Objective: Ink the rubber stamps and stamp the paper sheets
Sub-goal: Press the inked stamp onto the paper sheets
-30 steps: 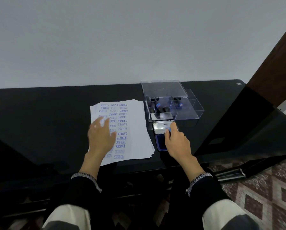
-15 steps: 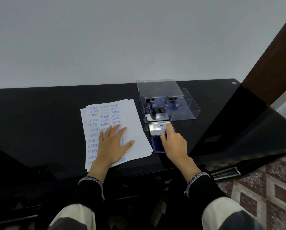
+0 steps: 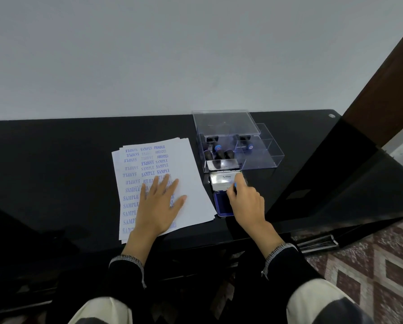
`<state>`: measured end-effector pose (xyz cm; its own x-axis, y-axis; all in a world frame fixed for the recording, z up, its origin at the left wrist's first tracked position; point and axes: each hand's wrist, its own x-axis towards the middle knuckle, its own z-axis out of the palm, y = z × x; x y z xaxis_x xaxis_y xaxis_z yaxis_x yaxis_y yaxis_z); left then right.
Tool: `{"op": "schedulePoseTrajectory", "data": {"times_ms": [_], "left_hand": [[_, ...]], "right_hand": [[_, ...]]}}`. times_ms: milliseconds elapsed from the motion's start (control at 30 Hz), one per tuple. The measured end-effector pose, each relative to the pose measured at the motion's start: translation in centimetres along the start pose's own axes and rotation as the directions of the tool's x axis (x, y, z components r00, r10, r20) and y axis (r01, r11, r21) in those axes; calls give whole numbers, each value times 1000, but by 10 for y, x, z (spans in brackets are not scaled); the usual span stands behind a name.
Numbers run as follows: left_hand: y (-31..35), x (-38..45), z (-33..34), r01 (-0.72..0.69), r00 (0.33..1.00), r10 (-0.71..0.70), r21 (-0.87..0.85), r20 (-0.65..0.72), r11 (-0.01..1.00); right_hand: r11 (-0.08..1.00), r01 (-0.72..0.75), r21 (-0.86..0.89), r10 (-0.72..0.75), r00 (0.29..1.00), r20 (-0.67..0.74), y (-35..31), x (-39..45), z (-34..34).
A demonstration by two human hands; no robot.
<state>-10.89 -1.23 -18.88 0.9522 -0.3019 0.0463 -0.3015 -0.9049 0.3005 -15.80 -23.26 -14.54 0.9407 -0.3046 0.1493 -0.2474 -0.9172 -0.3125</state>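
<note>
Pressing flat: left hand (image 3: 159, 206) on paper sheets (image 3: 191, 183) | right hand (image 3: 247, 202) curled over ink pad (image 3: 221, 204)

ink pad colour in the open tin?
Dark blue ink pad, under the right hand; head view.

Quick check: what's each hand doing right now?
Left hand: open, flat on the paper sheets.
Right hand: fingers curled over the ink pad, apparently gripping a stamp; mostly hidden.
</note>
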Motion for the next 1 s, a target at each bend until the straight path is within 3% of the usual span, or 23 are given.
{"op": "schedulePoseTrajectory", "data": {"times_ms": [100,167,300,367,467,600,800,1000], "left_hand": [[-3,-2,-4,-50,999,49,-61,-23,997],[-8,-4,-9,-71,990,48,-179,-129,981],[-28,-4,-24,138,922,-223,-268,-317,954],[-39,-3,-28,247,902,-323,-271,-286,930],[-51,-2,-30,313,921,-348,-198,-174,929],[-60,-7,-26,309,934,-327,-132,-147,942],[-62,-10,-23,284,933,-307,-139,-188,949],[-60,-12,-24,241,942,-268,-149,-202,959]], "right_hand": [[1000,-3,-6,3,1000,30,-2,7,-3],[1000,-7,-3,7,1000,26,-2,6,-3],[1000,-6,7,6,1000,-19,0,-7,1],[1000,-5,8,5,1000,-19,0,-9,1],[1000,-5,16,5,1000,14,0,-4,-3],[1000,10,27,-11,999,40,-2,3,-7],[1000,-6,18,6,1000,-28,1,-12,0],[999,-4,-51,6,999,38,-4,3,-7]]}}
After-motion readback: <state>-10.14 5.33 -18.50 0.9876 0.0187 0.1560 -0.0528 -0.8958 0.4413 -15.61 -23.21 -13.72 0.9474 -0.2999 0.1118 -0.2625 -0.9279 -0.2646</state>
